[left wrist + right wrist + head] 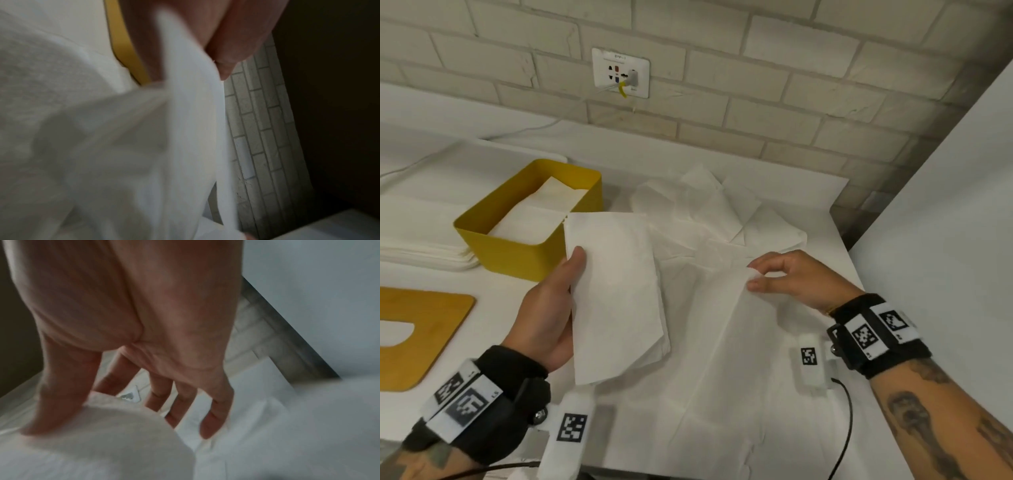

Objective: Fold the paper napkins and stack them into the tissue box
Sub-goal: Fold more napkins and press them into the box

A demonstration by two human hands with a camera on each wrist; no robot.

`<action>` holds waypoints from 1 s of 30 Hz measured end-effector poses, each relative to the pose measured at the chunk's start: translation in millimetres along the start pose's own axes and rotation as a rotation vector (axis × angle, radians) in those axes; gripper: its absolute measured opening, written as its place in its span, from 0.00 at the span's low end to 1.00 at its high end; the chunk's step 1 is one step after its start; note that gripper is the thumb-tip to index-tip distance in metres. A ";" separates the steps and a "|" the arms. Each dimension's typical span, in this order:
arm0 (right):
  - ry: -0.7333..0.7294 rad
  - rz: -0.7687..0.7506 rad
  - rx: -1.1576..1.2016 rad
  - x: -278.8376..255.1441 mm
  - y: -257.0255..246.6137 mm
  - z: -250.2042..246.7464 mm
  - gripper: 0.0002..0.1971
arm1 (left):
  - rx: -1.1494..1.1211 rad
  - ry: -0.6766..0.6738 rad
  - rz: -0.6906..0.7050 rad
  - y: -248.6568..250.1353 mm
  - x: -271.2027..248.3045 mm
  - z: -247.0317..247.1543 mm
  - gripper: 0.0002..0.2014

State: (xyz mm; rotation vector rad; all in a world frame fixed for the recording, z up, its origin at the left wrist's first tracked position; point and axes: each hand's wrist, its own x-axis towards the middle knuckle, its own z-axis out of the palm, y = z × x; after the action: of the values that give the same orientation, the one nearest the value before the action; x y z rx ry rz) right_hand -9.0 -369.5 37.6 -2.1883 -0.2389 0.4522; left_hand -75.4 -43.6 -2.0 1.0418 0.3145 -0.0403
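Folded napkin (616, 291) sits centre frame, your left hand (548, 308) gripping it, thumb on top, beside the yellow tissue box (517, 253), which already holds folded napkins. Your right hand (787, 277) pinches a corner of the unfolded napkin (722, 342) at lower right; several loose ones remain behind it.

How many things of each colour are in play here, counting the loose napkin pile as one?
Yellow: 1, the tissue box.
Wood-brown: 1, the box lid.
White: 4, the folded napkin in the left hand, the napkin edge the right hand pinches, the loose napkin pile, the flat napkin stack.
Total: 6.
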 end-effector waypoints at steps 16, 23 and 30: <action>0.013 -0.309 0.091 -16.5 -94.9 10.6 0.17 | 0.398 -0.421 0.102 -30.6 -17.8 70.0 0.17; 0.024 -0.221 0.096 2.3 -89.0 21.4 0.14 | 0.388 -0.406 0.112 -39.0 -18.8 70.1 0.17; 0.063 -0.186 0.043 10.1 -100.7 29.5 0.11 | 0.319 -0.404 0.119 -38.5 -17.4 74.3 0.17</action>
State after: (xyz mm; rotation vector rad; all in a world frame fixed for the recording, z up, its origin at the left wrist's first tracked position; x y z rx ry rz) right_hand -12.7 -283.7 98.7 -2.1116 -0.3907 0.2815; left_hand -81.4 -128.6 4.8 1.3367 -0.1263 -0.1964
